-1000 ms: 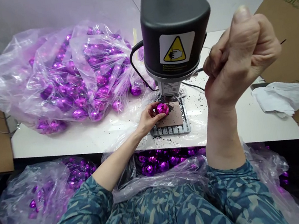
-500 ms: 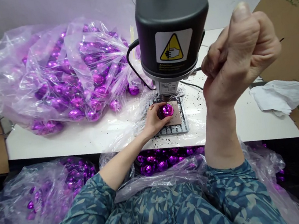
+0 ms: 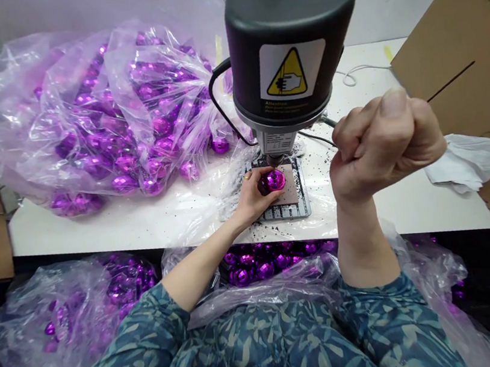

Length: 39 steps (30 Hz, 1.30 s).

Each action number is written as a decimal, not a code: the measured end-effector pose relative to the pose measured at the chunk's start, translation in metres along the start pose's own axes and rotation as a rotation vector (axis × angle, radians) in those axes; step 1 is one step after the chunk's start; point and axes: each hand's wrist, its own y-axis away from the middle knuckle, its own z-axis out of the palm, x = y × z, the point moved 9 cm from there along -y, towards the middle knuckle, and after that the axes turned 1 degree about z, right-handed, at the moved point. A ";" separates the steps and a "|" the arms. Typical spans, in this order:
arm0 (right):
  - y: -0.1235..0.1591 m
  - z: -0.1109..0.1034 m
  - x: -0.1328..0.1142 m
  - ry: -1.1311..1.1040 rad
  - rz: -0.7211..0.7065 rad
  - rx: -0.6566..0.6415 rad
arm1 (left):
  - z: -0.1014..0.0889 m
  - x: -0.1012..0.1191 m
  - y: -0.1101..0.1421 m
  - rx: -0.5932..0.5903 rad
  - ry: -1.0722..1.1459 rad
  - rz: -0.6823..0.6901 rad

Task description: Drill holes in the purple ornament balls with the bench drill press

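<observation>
My left hand point(image 3: 255, 196) is closed around a shiny purple mirrored ball point(image 3: 275, 180), thumb and fingers on its sides. The ball sits on a small brown board point(image 3: 289, 192) over the metal base point(image 3: 303, 207) of a black bench drill press point(image 3: 292, 37). Directly above the ball is the drill's lower end point(image 3: 274, 160); whether they touch I cannot tell. To the right of the machine, my right hand point(image 3: 385, 145) makes a fist on its lever point(image 3: 328, 121); the grip inside the fist is hidden.
A big clear bag point(image 3: 126, 115) of purple balls lies at the left on the white table point(image 3: 74, 232). More balls fill a bag point(image 3: 261, 266) below the front edge. Dark chips litter the base. A white cloth point(image 3: 470, 161) and cardboard box point(image 3: 446, 58) are at the right.
My right fist has come down and slightly left, with the lever turning. My left hand and the ball stay in place. The view has shifted slightly.
</observation>
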 end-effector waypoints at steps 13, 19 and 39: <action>0.019 -0.012 -0.003 -0.111 -0.350 -0.053 | 0.000 0.000 0.001 0.009 -0.021 0.061; 0.027 -0.011 -0.006 -0.175 -0.468 -0.119 | -0.001 0.002 0.001 0.017 -0.014 0.076; -0.033 0.018 0.008 -0.167 0.003 0.022 | -0.036 0.027 0.047 -0.023 0.121 0.145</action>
